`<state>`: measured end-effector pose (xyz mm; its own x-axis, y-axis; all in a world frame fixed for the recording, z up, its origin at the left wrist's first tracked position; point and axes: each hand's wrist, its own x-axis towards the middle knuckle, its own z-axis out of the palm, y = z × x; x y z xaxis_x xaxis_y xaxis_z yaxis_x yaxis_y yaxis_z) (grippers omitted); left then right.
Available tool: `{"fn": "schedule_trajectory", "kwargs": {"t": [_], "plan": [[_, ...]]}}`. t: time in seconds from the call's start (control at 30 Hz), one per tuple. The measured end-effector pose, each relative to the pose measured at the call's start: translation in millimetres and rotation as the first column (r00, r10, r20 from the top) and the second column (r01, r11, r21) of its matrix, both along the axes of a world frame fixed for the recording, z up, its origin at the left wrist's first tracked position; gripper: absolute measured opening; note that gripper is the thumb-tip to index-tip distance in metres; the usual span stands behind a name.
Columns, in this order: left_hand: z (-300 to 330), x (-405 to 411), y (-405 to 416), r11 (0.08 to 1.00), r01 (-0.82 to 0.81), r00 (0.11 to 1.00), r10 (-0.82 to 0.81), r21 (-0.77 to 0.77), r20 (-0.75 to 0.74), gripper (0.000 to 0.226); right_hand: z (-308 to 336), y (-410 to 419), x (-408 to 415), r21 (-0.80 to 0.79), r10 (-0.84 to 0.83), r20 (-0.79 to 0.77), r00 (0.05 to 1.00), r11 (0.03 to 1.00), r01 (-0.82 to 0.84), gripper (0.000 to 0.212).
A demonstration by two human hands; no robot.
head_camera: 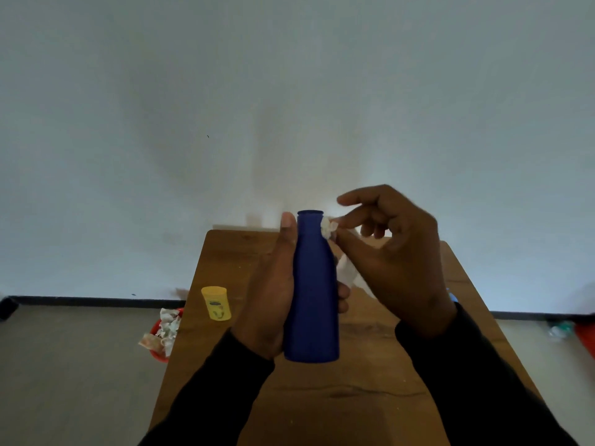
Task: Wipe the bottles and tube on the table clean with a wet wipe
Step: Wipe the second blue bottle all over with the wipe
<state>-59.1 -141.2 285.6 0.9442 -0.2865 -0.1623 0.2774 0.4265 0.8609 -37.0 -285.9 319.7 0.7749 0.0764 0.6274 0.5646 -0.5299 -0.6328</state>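
Observation:
My left hand (273, 294) grips a dark blue bottle (312, 300) upright above the wooden table (370, 397), thumb along its left side and fingers wrapped behind. My right hand (396, 259) pinches a white wet wipe (327, 227) between thumb and fingers and presses it against the right side of the bottle's neck, just under the rim. More of the wipe hangs down below my palm. A small yellow bottle (216, 303) stands on the table's left side.
A red bin (161, 336) stuffed with crumpled wipes sits on the floor left of the table. Another red object (586, 336) lies on the floor at the right edge. Something blue (452, 297) peeks out behind my right wrist. A white wall rises behind the table.

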Motion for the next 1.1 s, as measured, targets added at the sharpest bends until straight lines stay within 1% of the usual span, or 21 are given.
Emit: {"fn": "schedule_trajectory", "kwargs": {"t": [0.07,0.13,0.2,0.23,0.27,0.33,0.43,0.5,0.57,0.6,0.67,0.73,0.8,0.9,0.97,1.03,1.1], "plan": [[2.7,1.7,4.3,0.999,-0.043,0.998,0.044,-0.025,0.042,0.064,-4.9,-1.3,-11.1,-0.038,0.052,0.009,0.999,0.998,-0.051,0.029],[5.1,3.8,7.7,0.995,-0.093,0.993,0.096,-0.043,0.075,0.062,-10.6,-3.3,-23.7,-0.094,0.146,-0.016,0.989,0.985,-0.147,0.026],[2.8,5.1,8.8,0.991,-0.130,0.988,0.129,0.006,0.087,0.067,-14.2,-1.3,-32.5,-0.168,0.215,-0.050,0.975,0.961,-0.221,0.027],[2.1,4.6,7.4,0.990,-0.139,0.987,0.138,0.015,0.081,0.071,-15.0,1.2,-33.7,-0.195,0.217,-0.048,0.975,0.955,-0.222,0.029],[0.6,3.6,5.2,0.990,-0.138,0.989,0.138,0.006,0.061,0.073,-14.1,4.3,-32.7,-0.204,0.197,-0.031,0.980,0.958,-0.199,0.029],[-2.7,-0.2,-3.2,0.992,-0.130,0.991,0.130,0.000,0.043,0.076,-9.7,8.4,-25.7,-0.168,0.118,0.040,0.992,0.980,-0.109,0.032],[-6.3,-5.3,-15.5,0.996,-0.088,0.993,0.086,0.022,0.077,0.078,0.0,9.6,-12.7,-0.102,-0.026,0.105,0.994,0.994,0.037,0.034],[-5.1,-6.0,-17.6,0.996,-0.088,0.992,0.084,0.030,0.097,0.079,1.8,10.1,-11.0,-0.099,-0.067,0.117,0.991,0.992,0.078,0.033],[-2.4,-5.8,-15.6,0.994,-0.109,0.990,0.108,0.011,0.096,0.081,-1.6,11.1,-17.8,-0.117,-0.051,0.131,0.990,0.991,0.066,0.031],[-1.0,-5.4,-13.6,0.992,-0.124,0.988,0.122,0.015,0.097,0.084,-4.6,10.9,-22.9,-0.130,-0.014,0.128,0.992,0.991,0.031,0.030],[-0.6,-4.8,-8.1,0.986,-0.160,0.983,0.154,0.048,0.100,0.093,-11.5,10.9,-33.7,-0.183,0.090,0.071,0.993,0.980,-0.075,0.025],[-1.6,-4.3,-4.3,0.982,-0.176,0.980,0.169,0.062,0.107,0.093,-15.2,12.4,-40.0,-0.248,0.140,0.005,0.990,0.960,-0.134,0.023],[0.0,-4.9,-6.6,0.979,-0.189,0.975,0.178,0.074,0.134,0.093,-13.2,12.0,-36.6,-0.241,0.120,0.020,0.993,0.964,-0.112,0.024],[-2.2,-5.9,-16.7,0.984,-0.163,0.974,0.149,0.074,0.172,0.094,-1.6,8.9,-21.3,-0.162,-0.027,0.111,0.994,0.986,0.045,0.031],[-3.9,-6.7,-20.9,0.985,-0.154,0.972,0.136,0.081,0.191,0.087,3.9,7.5,-14.7,-0.121,-0.089,0.120,0.989,0.987,0.104,0.034],[-1.7,-8.1,-21.2,0.986,-0.155,0.972,0.140,0.065,0.191,0.085,3.1,9.0,-17.0,-0.121,-0.083,0.123,0.989,0.988,0.098,0.034],[0.2,-8.4,-18.0,0.985,-0.164,0.972,0.153,0.048,0.176,0.090,-2.9,13.0,-27.3,-0.143,-0.033,0.124,0.992,0.988,0.051,0.031]]}}
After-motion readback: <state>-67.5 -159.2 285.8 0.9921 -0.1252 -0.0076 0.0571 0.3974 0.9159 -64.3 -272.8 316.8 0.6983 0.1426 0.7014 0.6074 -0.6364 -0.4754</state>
